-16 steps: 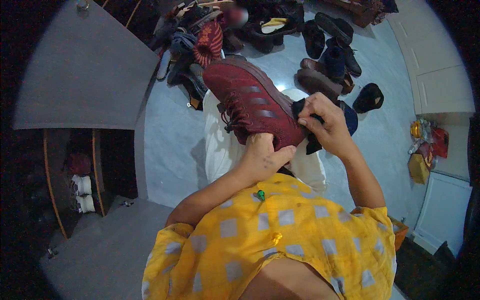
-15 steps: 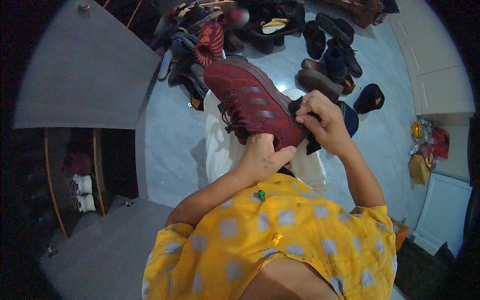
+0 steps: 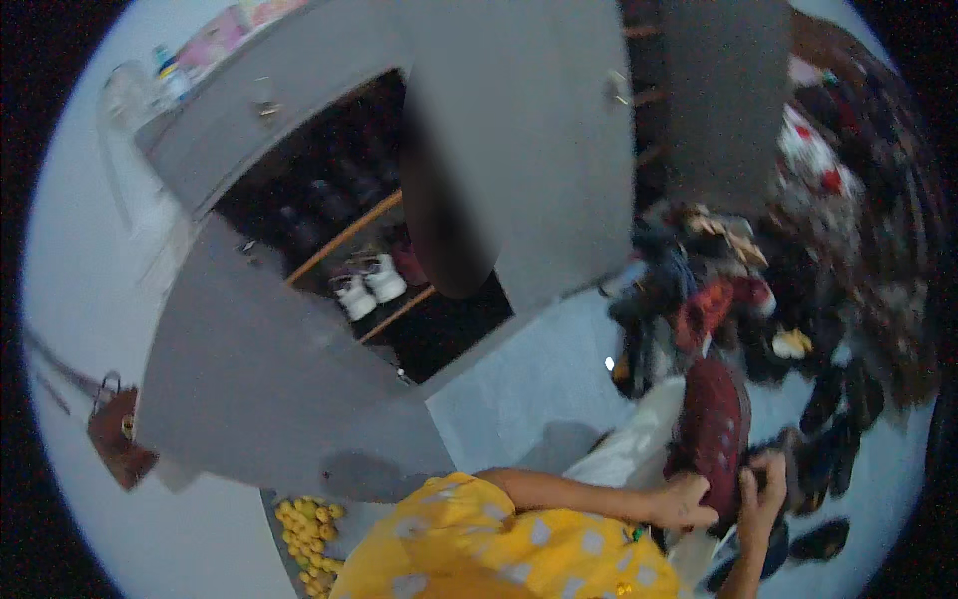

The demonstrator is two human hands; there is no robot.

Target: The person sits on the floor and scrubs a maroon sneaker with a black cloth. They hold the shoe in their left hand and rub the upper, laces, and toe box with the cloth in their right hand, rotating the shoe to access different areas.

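We've got 1 maroon shoe (image 3: 711, 427) low right, over the shoe pile (image 3: 738, 299). Left hand (image 3: 682, 501) fingers curled round its heel; right hand (image 3: 760, 491) fingers pinching a dark cloth (image 3: 750, 484) vs. its side. 2 white shoes (image 3: 367, 286) on 1 cupboard shelf (image 3: 344, 238); 2 grey doors (image 3: 519, 150) open.

One head-worn fisheye view looks steeply down and is turned toward the person's left. The open grey cupboard (image 3: 399, 250) fills the frame from nine to twelve o'clock, close by. The floor (image 3: 539, 379) lies at centre, with the shoe pile (image 3: 718, 290) at three o'clock. Both forearms enter near five o'clock, very close to the lens.
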